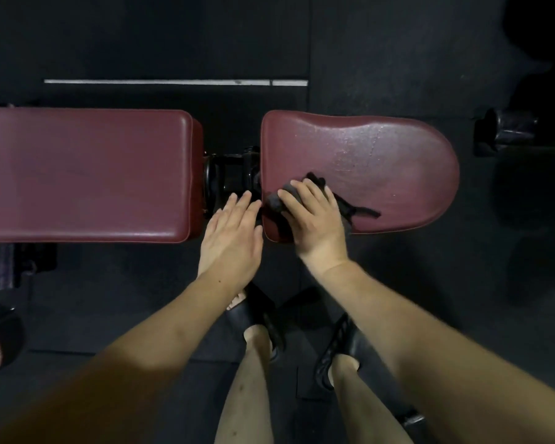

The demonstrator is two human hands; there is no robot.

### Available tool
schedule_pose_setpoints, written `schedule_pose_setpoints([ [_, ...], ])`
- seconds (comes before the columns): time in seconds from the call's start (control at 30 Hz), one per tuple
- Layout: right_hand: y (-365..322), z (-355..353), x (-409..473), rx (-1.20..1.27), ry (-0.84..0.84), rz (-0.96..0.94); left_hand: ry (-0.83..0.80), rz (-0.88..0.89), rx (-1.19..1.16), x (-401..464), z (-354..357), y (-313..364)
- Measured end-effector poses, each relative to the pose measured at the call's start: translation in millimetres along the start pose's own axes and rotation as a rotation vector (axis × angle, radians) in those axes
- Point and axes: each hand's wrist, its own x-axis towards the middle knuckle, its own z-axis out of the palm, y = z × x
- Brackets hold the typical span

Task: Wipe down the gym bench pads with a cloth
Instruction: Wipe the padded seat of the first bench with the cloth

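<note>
A gym bench has two dark red pads. The long back pad (84, 174) lies at the left and the rounded seat pad (382, 161) at the right, its surface glistening. My right hand (314, 219) presses a dark cloth (350, 206) onto the seat pad's near left corner, fingers spread over it. My left hand (231, 238) hovers over the gap between the pads with straight fingers, holding nothing.
A black metal hinge (234, 171) joins the pads. The dark rubber floor carries a white line (173, 82) beyond the bench. My legs and black sandals (260, 315) stand below. A dark piece of equipment (503, 133) sits at the right.
</note>
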Motion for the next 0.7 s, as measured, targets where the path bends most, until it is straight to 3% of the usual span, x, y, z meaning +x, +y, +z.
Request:
schedule_pose_setpoints([
  [0.1,57.5,-31.8,-2.0,-0.024,-0.044,-0.099,-0.005,0.017,0.019,2.7,4.5,10.0],
  [0.23,121.1,-81.2,-12.2,-0.033,0.11,0.26,0.002,0.045,-0.006,10.2,10.4,31.7],
  [0.33,90.8,-59.1,-1.9,-0.079,0.234,0.469,0.029,0.056,-0.014,18.3,11.3,43.4],
  [0.4,67.2,-43.3,12.9,-0.081,0.195,0.41,0.034,0.047,-0.015,24.0,11.1,47.0],
  [0.47,58.8,-35.8,27.3,-0.047,0.081,0.23,0.037,0.042,-0.001,29.9,10.2,49.2],
  [0.57,81.7,-43.0,44.1,-0.057,-0.029,0.027,0.041,0.031,0.023,38.6,8.8,50.3],
  [0.63,117.5,-59.7,47.8,-0.043,-0.032,0.02,0.041,0.031,0.027,43.2,6.8,52.2],
  [0.7,154.3,-80.4,46.1,-0.05,0.031,0.153,0.038,0.051,0.031,49.2,4.5,55.6],
])
